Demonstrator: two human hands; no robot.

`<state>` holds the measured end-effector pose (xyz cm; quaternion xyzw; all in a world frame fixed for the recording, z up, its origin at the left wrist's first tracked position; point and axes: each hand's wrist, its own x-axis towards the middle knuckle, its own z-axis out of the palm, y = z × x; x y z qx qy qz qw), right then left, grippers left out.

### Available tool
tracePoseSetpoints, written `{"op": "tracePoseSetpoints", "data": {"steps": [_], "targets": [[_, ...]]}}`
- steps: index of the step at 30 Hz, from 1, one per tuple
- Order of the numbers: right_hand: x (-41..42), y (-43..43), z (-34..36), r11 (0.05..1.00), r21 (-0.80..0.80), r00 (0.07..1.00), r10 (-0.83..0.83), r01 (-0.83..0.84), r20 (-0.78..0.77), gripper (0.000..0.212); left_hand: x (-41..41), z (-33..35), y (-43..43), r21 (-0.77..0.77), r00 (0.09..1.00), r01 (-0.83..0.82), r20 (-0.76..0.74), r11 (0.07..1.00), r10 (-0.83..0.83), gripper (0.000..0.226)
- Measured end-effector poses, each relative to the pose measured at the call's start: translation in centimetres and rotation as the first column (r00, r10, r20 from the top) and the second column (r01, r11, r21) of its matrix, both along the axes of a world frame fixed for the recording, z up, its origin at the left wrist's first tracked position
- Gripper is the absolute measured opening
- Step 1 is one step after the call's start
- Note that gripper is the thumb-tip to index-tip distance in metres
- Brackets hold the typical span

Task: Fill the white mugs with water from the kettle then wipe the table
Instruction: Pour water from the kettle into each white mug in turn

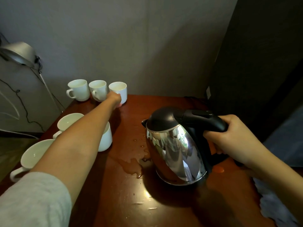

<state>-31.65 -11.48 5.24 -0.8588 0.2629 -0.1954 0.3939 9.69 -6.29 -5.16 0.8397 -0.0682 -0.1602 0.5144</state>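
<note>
Head view: your left hand (115, 99) reaches to the far edge of the table (164, 210) and closes around the rightmost mug (119, 90) of a far row of three, fingers wrapped at its handle side — a hold that looks meant to steady it or draw it nearer for pouring. Your right hand (229, 138) is clenched on the black handle of the kettle (177, 149), which sits upright, base on the wood at centre right, spout pointing left toward the cups. Keeping the kettle gripped while the other hand fetches a cup suggests a pour is being set up.

The other two far mugs (88, 90) stand just left of the held one, handles toward you. Three near mugs (70, 123) line the left edge, partly hidden under your forearm — the ones you can see into appear to hold water, judging by glints on the surface. A puddle (131, 166) spreads on the wood just left of the kettle's base, with stray drops beyond it; that is the mess the wiping step would address. A pale cloth (275, 205) lies at the near right corner, within reach for it.

No brand, label or writing can be read on the kettle or any cup.
</note>
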Motion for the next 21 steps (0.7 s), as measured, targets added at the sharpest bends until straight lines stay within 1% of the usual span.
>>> {"op": "tracePoseSetpoints", "data": {"steps": [2, 3, 5, 8, 9, 10, 14, 17, 19, 21], "targets": [[0.0, 0.2, 0.1, 1.000, -0.006, 1.000, 0.007, -0.007, -0.002, 0.006, -1.0, 0.2, -0.2, -0.124, 0.995, -0.012, -0.097, 0.992, 0.000, 0.041], [-0.1, 0.3, 0.1, 1.000, -0.005, 1.000, 0.010, -0.010, 0.000, 0.007, -1.3, 0.3, -0.1, -0.197, 0.990, -0.058, -0.138, 0.979, 0.031, 0.042], [-0.2, 0.5, 0.1, 1.000, 0.001, 1.000, 0.009, -0.009, 0.010, 0.008, -1.8, 0.6, 0.2, -0.276, 0.983, -0.111, -0.171, 0.955, 0.065, 0.039], [-0.4, 0.8, 0.0, 1.000, 0.000, 1.000, -0.003, 0.003, 0.020, 0.010, -3.2, 2.3, 1.3, -0.378, 0.981, -0.100, -0.191, 0.921, 0.028, 0.024], [-0.5, 0.9, 0.0, 1.000, -0.006, 1.000, -0.008, 0.008, 0.023, 0.011, -3.6, 3.0, 1.9, -0.423, 0.983, -0.084, -0.186, 0.902, 0.004, 0.016], [-0.5, 1.0, -0.1, 1.000, -0.010, 1.000, -0.013, 0.013, 0.027, 0.012, -4.2, 4.0, 2.5, -0.463, 0.985, -0.075, -0.173, 0.883, -0.007, 0.013], [-0.5, 1.1, -0.2, 0.999, -0.020, 0.999, -0.044, 0.044, 0.022, 0.016, -8.0, 9.2, 6.2, -0.579, 0.994, -0.047, -0.105, 0.814, -0.017, 0.027], [-0.7, 1.2, -0.4, 0.998, -0.019, 0.998, -0.055, 0.056, 0.023, 0.012, -12.9, 12.5, 9.7, -0.666, 0.997, 0.001, -0.056, 0.746, -0.051, 0.032], [-0.8, 1.3, -0.5, 0.998, -0.023, 0.998, -0.059, 0.059, 0.027, 0.006, -16.4, 13.3, 12.4, -0.688, 0.997, 0.059, 0.006, 0.724, -0.075, 0.034], [-0.9, 1.5, -0.5, 0.997, -0.013, 0.997, -0.071, 0.072, 0.039, 0.007, -19.4, 12.4, 14.7, -0.669, 0.993, 0.116, 0.097, 0.734, -0.068, 0.035]]}}
